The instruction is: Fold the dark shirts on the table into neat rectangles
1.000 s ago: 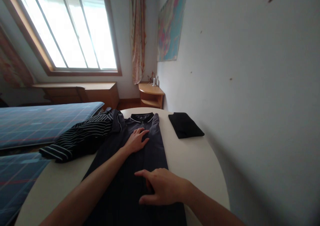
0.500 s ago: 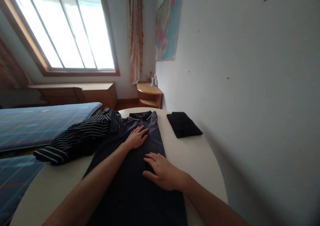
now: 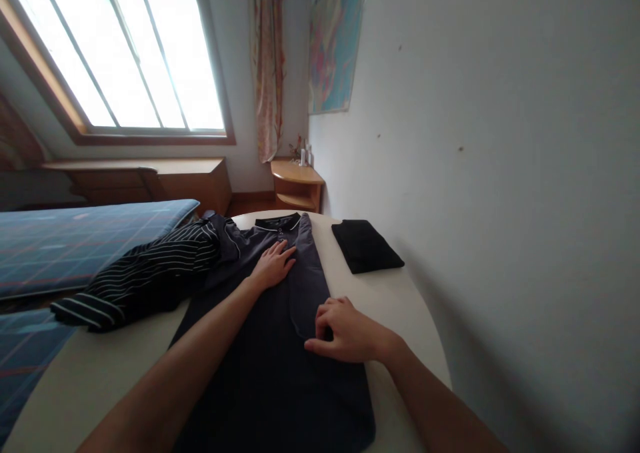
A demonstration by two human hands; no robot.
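Note:
A dark collared shirt lies lengthwise on the round white table, its collar at the far edge and its right side folded inward. My left hand rests flat on it just below the buttons, fingers spread. Over the shirt's right part is my right hand, its fingers curled and the thumb apart from them, with nothing seen between them. Left of the shirt's upper part lies a black-and-white striped garment, bunched up. A folded black cloth sits at the right of the table.
Beds or mattresses with blue plaid covers adjoin the table on the left. A white wall runs close along the right. Behind stand a wooden desk and a small corner shelf, below a window and curtain.
My right hand has moved a little to the right and its fingers have curled. My left hand stays flat on the shirt. The view has shifted slightly.

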